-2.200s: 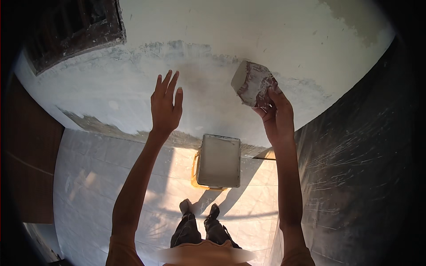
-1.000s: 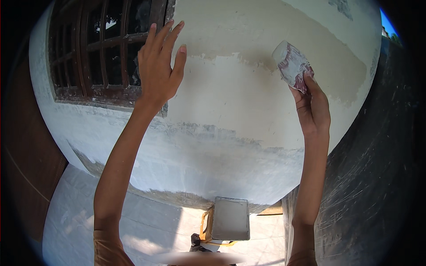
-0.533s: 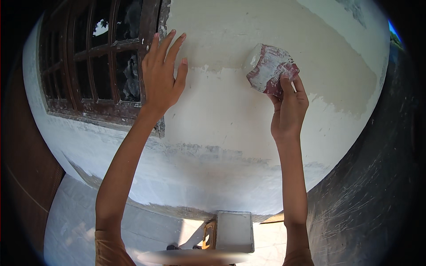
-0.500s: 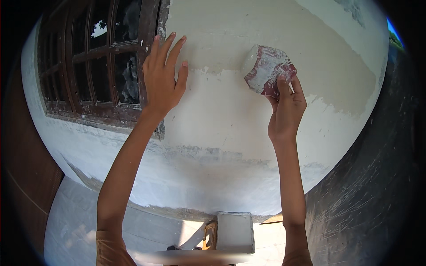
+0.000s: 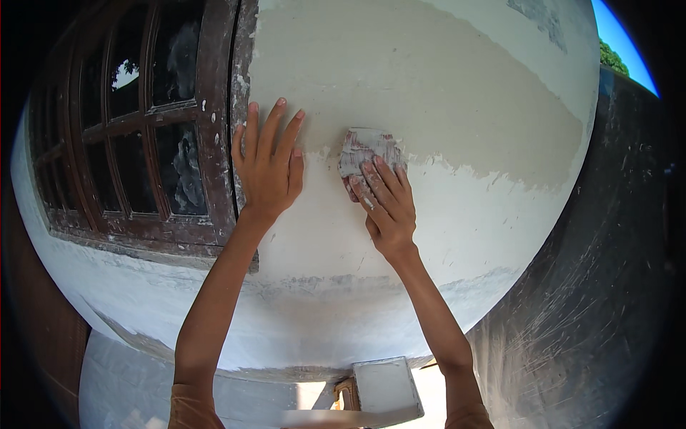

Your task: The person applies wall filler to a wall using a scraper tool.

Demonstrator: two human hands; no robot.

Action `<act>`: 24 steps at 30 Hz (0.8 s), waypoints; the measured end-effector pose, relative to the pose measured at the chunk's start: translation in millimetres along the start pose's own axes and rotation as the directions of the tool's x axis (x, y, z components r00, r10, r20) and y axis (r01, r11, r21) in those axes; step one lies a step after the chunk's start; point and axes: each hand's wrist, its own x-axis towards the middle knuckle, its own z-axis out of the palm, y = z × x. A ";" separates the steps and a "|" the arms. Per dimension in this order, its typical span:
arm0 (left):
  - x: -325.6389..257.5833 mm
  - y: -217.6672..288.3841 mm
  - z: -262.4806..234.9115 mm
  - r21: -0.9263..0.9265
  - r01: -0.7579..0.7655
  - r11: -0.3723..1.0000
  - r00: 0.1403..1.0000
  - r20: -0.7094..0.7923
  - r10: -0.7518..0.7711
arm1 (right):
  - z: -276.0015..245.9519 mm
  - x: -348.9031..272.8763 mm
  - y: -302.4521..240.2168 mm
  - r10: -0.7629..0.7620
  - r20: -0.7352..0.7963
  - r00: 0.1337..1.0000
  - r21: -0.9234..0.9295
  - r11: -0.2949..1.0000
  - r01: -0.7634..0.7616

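Observation:
My right hand [image 5: 389,211] grips a flat putty scraper [image 5: 368,146], maroon and smeared with whitish putty. Three fingers are pressed along its near face, and the far edge lies against the wall; the thumb is mostly hidden. The scraper is at the border between a damp, greyish putty band [image 5: 429,86] above and whiter wall [image 5: 321,229] below. To the left, my left hand [image 5: 268,168] is spread flat on or just above the wall beside the window frame, holding nothing.
A dark wooden window [image 5: 146,121] with several glass panes fills the left, its frame flecked with white. Low in the middle stands a putty-smeared square board [image 5: 387,390] beside a yellowish stool-like thing [image 5: 348,395]. A dark scratched wall [image 5: 564,300] runs along the right.
My right hand has moved left and down, turning the scraper from held up beside the wall to pressed on it. The view has shifted; my left hand stays spread by the window.

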 end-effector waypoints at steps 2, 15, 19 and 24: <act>0.1 -2.2 1.0 -0.005 0.008 1.000 1.000 -0.003 -0.008 | 6.3 -2.6 6.4 -0.060 0.047 0.997 -0.049 0.997 0.063; -3.7 -3.8 1.5 -0.028 0.027 0.999 0.999 -0.025 -0.028 | 14.1 -24.0 10.6 0.032 0.227 0.973 -0.080 0.997 -0.014; -3.3 -4.1 4.0 -0.031 0.030 0.999 0.999 -0.033 -0.031 | 6.8 -35.9 3.5 0.068 0.308 0.949 -0.040 0.998 -0.058; -1.4 -4.5 3.6 -0.022 0.023 0.999 0.999 -0.030 -0.024 | -21.8 -50.0 -22.1 0.013 0.352 0.936 0.011 1.000 -0.017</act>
